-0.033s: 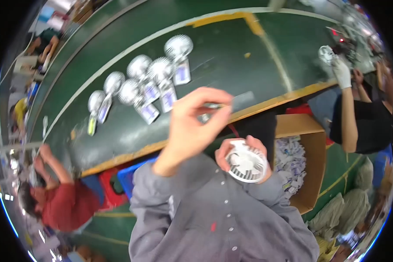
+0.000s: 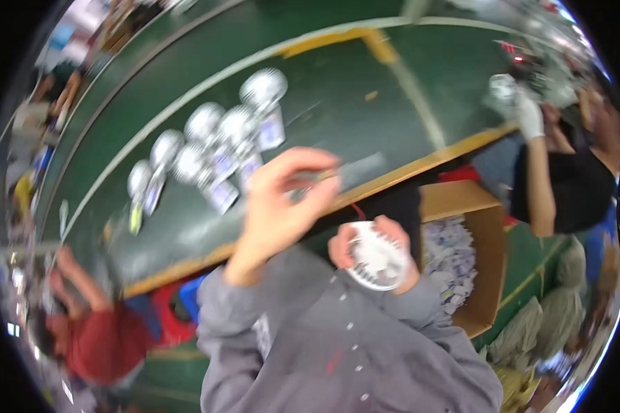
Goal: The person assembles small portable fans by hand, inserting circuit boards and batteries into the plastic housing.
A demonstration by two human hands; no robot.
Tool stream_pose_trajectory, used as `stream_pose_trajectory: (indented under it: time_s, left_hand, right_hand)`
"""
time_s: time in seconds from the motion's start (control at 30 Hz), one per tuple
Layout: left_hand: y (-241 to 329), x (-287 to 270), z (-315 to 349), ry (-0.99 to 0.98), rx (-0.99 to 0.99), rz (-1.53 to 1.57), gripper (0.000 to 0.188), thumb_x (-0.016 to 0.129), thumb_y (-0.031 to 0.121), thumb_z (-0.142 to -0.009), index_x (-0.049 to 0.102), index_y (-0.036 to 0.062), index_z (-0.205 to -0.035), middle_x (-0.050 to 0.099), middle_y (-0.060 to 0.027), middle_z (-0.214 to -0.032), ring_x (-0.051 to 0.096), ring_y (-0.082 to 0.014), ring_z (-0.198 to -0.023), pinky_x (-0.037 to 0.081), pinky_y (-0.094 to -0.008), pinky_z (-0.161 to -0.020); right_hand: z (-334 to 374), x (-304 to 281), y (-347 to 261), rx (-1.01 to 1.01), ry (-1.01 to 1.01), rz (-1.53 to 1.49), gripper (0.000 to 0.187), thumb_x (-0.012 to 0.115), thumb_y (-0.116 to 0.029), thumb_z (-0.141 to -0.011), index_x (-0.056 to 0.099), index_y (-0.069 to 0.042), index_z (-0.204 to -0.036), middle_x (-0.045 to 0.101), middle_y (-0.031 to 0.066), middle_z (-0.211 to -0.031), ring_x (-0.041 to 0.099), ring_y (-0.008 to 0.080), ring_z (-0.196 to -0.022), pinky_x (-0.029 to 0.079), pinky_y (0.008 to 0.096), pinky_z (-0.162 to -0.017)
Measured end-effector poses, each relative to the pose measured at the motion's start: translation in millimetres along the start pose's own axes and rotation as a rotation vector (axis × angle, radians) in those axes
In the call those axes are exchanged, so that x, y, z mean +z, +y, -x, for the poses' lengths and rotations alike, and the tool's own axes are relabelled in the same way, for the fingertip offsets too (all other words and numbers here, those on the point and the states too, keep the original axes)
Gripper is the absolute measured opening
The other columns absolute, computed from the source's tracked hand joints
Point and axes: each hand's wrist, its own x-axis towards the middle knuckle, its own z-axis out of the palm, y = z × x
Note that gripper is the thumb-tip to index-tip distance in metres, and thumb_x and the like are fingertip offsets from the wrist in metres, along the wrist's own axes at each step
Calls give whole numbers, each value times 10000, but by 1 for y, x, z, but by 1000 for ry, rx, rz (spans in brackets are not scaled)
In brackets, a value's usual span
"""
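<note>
My left hand [image 2: 272,199] is raised over the table's near edge, thumb and forefinger pinched on a small thin piece [image 2: 329,174], too blurred to name. Lower and to the right, in front of my grey shirt, my right hand [image 2: 394,232] is wrapped around a white round fan [image 2: 377,258], its grille facing up. Several small handheld fans [image 2: 263,89] with round pale heads and purple-and-white labels lie in a group on the green table [image 2: 337,89], beyond my left hand. One at the group's left end has a yellow-green label [image 2: 136,218].
An open cardboard box [image 2: 488,255] of small white-and-purple packets stands to my right. A gloved co-worker [image 2: 551,172] holds another fan at the far right. A co-worker in red [image 2: 103,337] sits at the left. A clear strip [image 2: 365,165] lies near the table edge.
The whole view has shifted, so table, fans and hands sit further left in the picture, with more blur. Both hands keep their grips.
</note>
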Motion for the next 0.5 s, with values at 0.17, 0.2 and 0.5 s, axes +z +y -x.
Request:
stream_pose_trajectory:
  time_s: [0.17,0.2,0.5]
  left_hand:
    - [-69,-81,-50,224,-4,-612,485,746,189,-773,580,8,-1191,641,-134,-1099,610,-247,-1035,472,-382,-906]
    - [-74,-91,-64,234,-6,-758,558,743,224,-767,541,4,-1238,615,-168,-1140,581,-311,-1087,436,-407,-960]
    - [-123,-79,-161,-68,-162,-1322,964,771,428,-664,332,87,-1451,462,-162,-1341,448,-353,-1227,422,-481,-970]
  right_hand:
    - [-9,-35,-36,-358,702,330,248,551,-300,-963,600,-57,-968,636,21,-888,610,121,-825,485,279,-756]
    - [-6,-42,-52,-408,783,524,230,592,-288,-951,616,-60,-968,655,19,-925,616,102,-844,483,268,-764]
    - [38,-42,-100,-686,642,113,371,460,-298,-963,526,-18,-1198,625,125,-1186,606,278,-1093,468,433,-973]
